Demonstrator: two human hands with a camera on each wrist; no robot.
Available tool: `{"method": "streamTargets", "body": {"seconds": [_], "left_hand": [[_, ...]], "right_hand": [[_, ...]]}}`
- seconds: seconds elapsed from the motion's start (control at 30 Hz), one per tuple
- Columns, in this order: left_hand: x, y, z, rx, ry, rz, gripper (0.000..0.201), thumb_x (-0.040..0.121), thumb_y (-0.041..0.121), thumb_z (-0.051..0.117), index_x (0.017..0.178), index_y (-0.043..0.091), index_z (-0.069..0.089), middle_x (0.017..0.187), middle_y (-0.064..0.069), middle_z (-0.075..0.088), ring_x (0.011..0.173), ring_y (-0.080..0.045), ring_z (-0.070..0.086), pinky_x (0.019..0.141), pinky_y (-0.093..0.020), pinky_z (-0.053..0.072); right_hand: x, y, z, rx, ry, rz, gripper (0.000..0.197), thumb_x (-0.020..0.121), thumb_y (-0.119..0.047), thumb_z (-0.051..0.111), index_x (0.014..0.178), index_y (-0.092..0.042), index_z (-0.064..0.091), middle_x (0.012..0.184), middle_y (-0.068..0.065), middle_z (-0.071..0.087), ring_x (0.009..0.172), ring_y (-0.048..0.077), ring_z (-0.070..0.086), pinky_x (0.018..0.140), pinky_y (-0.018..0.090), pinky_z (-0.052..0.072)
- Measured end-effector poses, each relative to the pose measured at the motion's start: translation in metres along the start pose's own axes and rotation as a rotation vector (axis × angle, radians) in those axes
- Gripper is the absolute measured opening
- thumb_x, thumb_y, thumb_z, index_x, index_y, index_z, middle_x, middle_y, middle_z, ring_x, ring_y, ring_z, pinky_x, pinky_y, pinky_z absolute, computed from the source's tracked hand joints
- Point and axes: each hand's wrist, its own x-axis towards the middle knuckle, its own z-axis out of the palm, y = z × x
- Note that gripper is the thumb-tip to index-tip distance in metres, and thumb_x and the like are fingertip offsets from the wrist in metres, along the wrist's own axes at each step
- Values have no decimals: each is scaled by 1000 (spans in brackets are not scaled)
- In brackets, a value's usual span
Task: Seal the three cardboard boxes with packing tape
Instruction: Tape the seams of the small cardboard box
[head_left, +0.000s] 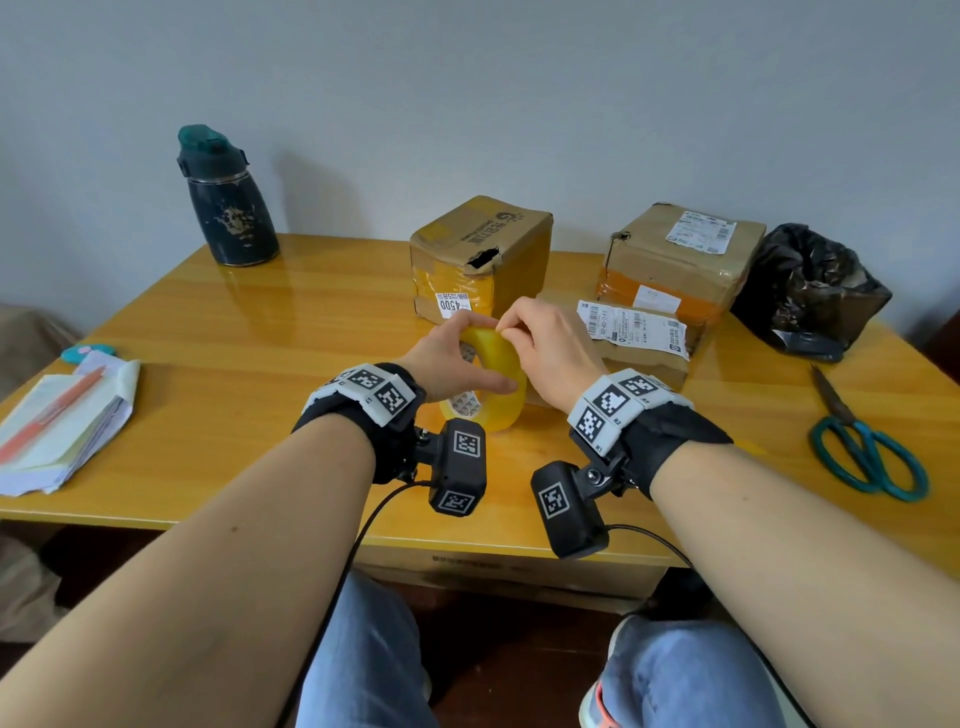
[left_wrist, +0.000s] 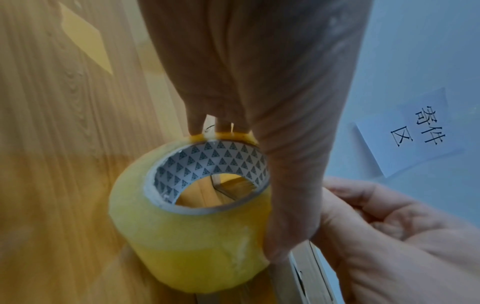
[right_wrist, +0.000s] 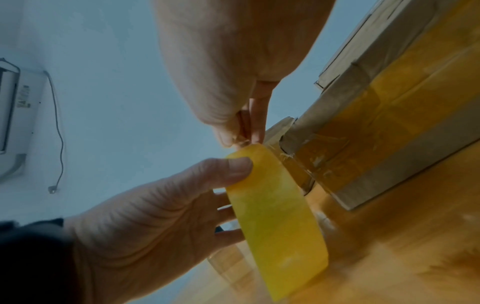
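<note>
Packing tape roll (head_left: 488, 379) stands on edge on my tabletop (head_left: 260, 332), near the front, with my left hand (head_left: 447, 358) curled round it: thumb along the near side, fingers (left_wrist: 194, 123) over the top rim. My right hand (head_left: 550, 353) comes in from the other side and pinches at the top of the roll with thumb and forefinger; whether it has the loose end of the tape, I cannot tell.

Three cardboard boxes sit behind the roll. A tall box (head_left: 480, 254) stands just beyond my hands, its top corner torn open and old yellow tape round its lower half. To its right a flat box (head_left: 639, 338) with a white shipping label lies close by my right hand, and a larger box (head_left: 680, 254) sits behind it, touching or nearly so.

Around these I see a dark water bottle (head_left: 226, 202) at the far left, a stack of papers (head_left: 62, 431) with a red pen (head_left: 57, 410) on it at the left edge, a black plastic bag (head_left: 810, 291) at the far right, and teal-handled scissors (head_left: 862, 447) lying in front of the bag.
</note>
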Motion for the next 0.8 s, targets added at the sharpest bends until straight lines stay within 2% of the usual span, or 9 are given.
{"method": "streamTargets", "body": {"seconds": [0.13,0.23,0.37,0.5,0.6,0.67,0.73,0.8], "left_hand": [[1,0,-1,-10,-12,-9,74,69,34,84,129,36,40,106,7,49,97,-13,51,70,-24,44],[1,-2,-2,-37,-16,-20,73,69,33,84,128,37,41,106,3,51,92,-13,52,74,-28,46],[2,-3,-3,-65,-24,-39,73,67,34,85,125,40,42,98,4,51,89,-14,52,75,-30,48],[-1,-2,-4,-88,-31,-61,75,61,37,87,121,45,44,108,0,53,96,-20,56,90,-44,52],[-4,0,-4,-112,-35,-85,81,47,47,87,116,50,45,112,-4,56,101,-23,59,92,-48,52],[-3,-1,-3,-132,-35,-91,84,39,52,85,114,51,46,113,-5,57,103,-24,60,92,-48,52],[-3,-2,-3,-154,-39,-95,80,36,53,85,106,55,47,114,-5,58,104,-24,60,92,-47,53],[-4,-1,-5,-174,-42,-94,77,40,48,87,105,55,46,115,-9,59,104,-26,61,92,-48,53]], "right_hand": [[0,3,-4,49,-13,13,13,96,-12,51,94,-9,64,93,5,66,84,17,57,71,28,43],[1,2,-6,92,-28,20,13,96,-12,52,94,-9,64,91,5,65,84,17,58,73,30,47],[5,4,-6,157,-21,51,13,94,-11,56,94,-7,68,87,0,64,77,11,55,70,26,44],[5,3,-8,214,-32,90,11,92,-10,58,93,-8,69,84,-1,65,72,8,53,66,20,42],[5,4,-9,319,-47,140,9,91,-11,61,88,-13,69,86,3,69,78,15,62,75,31,53],[6,7,-8,407,-74,191,13,91,-11,62,82,-21,66,91,10,72,85,20,67,82,39,56],[6,9,-7,472,-94,225,18,91,-11,62,79,-24,64,95,15,72,89,24,68,85,42,56],[6,8,-9,531,-116,247,18,90,-10,62,79,-23,63,100,17,71,94,28,68,87,42,56]]}}
